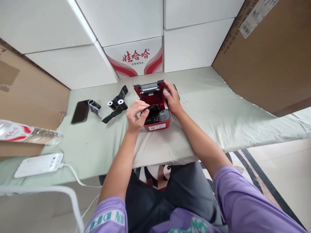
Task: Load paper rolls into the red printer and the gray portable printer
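Before stacked white boxes (126,22), over a cloth-covered table (201,106), in the head view: pinched a black piece (153,108) with the left hand (136,116), just right of its fingertips, at the mouth of the open red printer (157,118). Grasped the raised lid (149,86) by one edge with the right hand (173,98). Judged the piece light, possibly slippery, best held by its rim; the lid stiff. Saw black rolls (123,105) left of the left hand.

Two bare forearms (201,139) reach forward, converging; the left grip (136,114) is pinched; the right grip (173,99), slightly farther ahead, is loosely curved.
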Available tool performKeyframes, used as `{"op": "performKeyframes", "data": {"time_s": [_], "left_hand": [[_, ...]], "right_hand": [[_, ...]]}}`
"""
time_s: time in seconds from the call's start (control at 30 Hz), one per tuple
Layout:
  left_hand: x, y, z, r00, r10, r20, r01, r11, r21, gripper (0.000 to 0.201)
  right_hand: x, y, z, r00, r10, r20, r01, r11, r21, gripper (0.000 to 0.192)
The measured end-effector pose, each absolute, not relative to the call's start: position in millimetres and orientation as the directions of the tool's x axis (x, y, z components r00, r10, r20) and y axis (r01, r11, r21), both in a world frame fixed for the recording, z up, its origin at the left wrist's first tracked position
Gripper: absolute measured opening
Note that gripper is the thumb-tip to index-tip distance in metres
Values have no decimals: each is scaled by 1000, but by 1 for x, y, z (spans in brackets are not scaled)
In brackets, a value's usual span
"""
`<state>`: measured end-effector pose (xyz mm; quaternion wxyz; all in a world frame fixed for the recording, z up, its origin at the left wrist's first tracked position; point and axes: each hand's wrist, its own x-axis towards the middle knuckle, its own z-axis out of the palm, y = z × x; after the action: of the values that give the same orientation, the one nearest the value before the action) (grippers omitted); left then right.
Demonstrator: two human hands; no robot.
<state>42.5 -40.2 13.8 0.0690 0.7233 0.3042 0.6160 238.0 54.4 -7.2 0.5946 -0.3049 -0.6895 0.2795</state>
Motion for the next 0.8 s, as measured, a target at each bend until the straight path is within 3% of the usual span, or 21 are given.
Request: {"op": "performKeyframes", "data": {"time_s": [0.17, 0.3, 0.43, 0.5, 0.63, 0.7, 0.8], "left_hand": [[42, -38, 10, -87, 552, 829, 446, -723, 528, 30], [42, -41, 8, -160, 586, 794, 480, -657, 581, 40], [42, -34, 1, -205, 638, 742, 295, -683, 668, 68], [41, -25, -5, -270, 710, 650, 129, -642, 756, 76], [38, -9, -16, -244, 914, 323, -193, -372, 908, 55], [36, -5, -17, -159, 966, 203, -303, -244, 921, 55], [33, -7, -15, -80, 986, 144, -388, -164, 907, 60]], "right_hand": [[240, 48, 4, -32, 821, 571, -73, 567, -820, 59], [242, 44, 14, -86, 847, 525, -92, 518, -850, 45], [242, 51, 11, -161, 879, 449, -147, 429, -891, 23], [243, 55, 7, -235, 891, 388, -189, 350, -917, 32], [246, 55, 7, -425, 866, 262, -154, 216, -964, 59], [246, 52, 10, -457, 859, 231, -69, 225, -972, 66], [246, 48, 13, -461, 858, 226, 36, 272, -962, 71]]}}
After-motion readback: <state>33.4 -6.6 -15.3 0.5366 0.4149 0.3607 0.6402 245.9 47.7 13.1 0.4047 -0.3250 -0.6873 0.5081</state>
